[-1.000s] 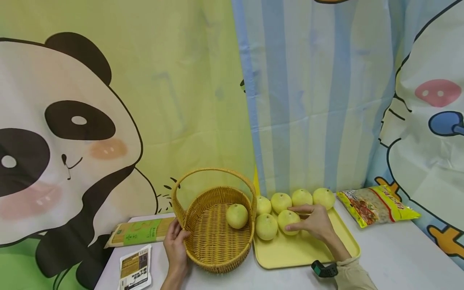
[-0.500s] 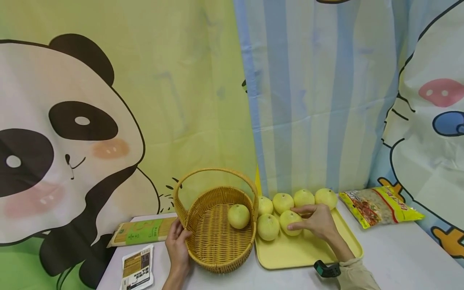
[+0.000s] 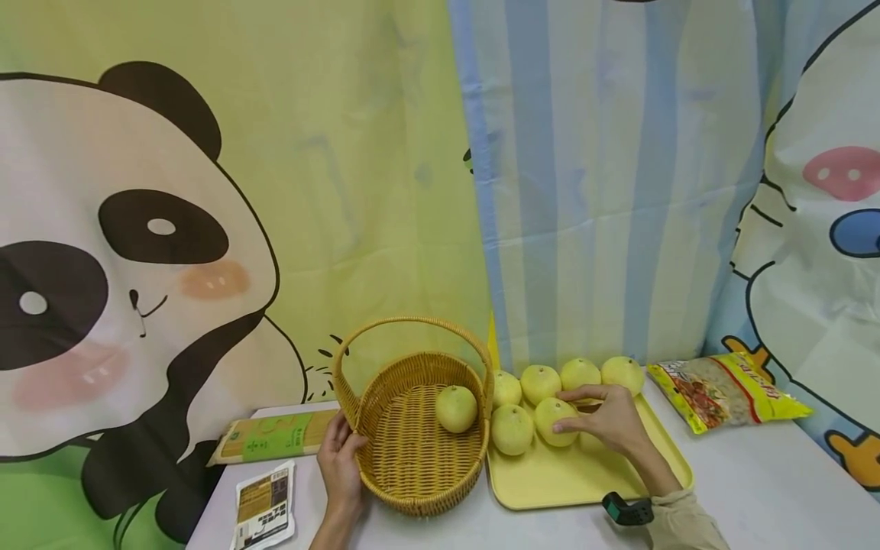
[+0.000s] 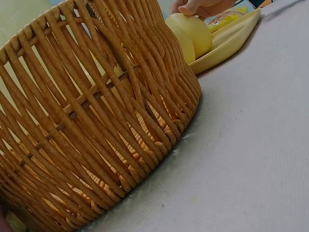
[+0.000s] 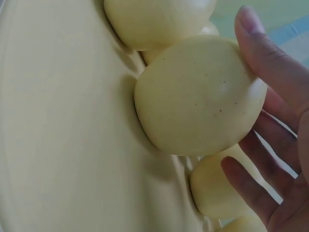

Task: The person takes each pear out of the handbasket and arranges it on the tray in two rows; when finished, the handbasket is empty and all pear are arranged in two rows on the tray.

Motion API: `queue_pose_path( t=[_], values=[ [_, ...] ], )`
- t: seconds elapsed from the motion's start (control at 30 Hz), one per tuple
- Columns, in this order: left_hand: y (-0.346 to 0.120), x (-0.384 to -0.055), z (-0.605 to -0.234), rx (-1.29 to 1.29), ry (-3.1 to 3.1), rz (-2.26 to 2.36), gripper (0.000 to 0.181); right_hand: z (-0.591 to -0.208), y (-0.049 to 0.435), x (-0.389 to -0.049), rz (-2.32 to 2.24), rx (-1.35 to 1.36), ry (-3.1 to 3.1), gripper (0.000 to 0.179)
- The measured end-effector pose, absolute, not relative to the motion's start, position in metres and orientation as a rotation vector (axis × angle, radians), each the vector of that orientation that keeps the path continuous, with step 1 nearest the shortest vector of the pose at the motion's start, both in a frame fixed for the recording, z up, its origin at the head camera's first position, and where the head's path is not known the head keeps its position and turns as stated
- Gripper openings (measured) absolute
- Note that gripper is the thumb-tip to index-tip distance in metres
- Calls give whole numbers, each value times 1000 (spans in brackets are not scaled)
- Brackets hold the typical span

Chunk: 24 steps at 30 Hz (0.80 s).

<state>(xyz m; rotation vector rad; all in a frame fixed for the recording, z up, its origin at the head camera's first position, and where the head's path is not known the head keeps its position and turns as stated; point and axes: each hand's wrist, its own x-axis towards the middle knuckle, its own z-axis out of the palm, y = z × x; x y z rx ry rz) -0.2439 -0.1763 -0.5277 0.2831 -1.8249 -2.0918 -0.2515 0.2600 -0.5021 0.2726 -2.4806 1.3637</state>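
My left hand (image 3: 341,466) grips the left side of a round wicker basket (image 3: 406,496) near the foot of its arched handle, thumb at the rim. One round pale-yellow fruit (image 3: 456,409) lies inside, toward the right. The basket's woven wall (image 4: 96,111) fills much of the left wrist view. On a yellow tray (image 3: 543,485) to the right, my right hand (image 3: 615,418) holds another round pale-yellow fruit (image 5: 200,96) between thumb and fingers, low over the tray. Several more such fruits (image 3: 512,430) sit around it along the tray's left and back.
A yellow printed food bag (image 3: 729,391) lies right of the tray. Behind my left hand is a flat pack of noodles (image 3: 278,437) with a green band, and a white-and-brown pouch (image 3: 266,506) lies nearer. Printed curtains (image 3: 385,191) hang behind the table.
The head view has shifted slightly, so everything sits a little farther right in it. Both hands keep their places on the basket and the fruit.
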Motion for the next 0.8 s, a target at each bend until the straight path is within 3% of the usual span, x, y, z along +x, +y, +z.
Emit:
queue_pose_path(
  t=[0.47,0.67,0.8],
  values=[
    [-177,-242,-526,292,-1821,-2087,64,-490,258,-249,1381,305,-2471,37],
    [-176,-243,-528,300,-1826,-2080,64,-466,232,-238,1386,378,-2284,16],
    [-176,-243,-529,295,-1813,-2087,64,-446,197,-224,1398,556,-2103,21]
  ],
)
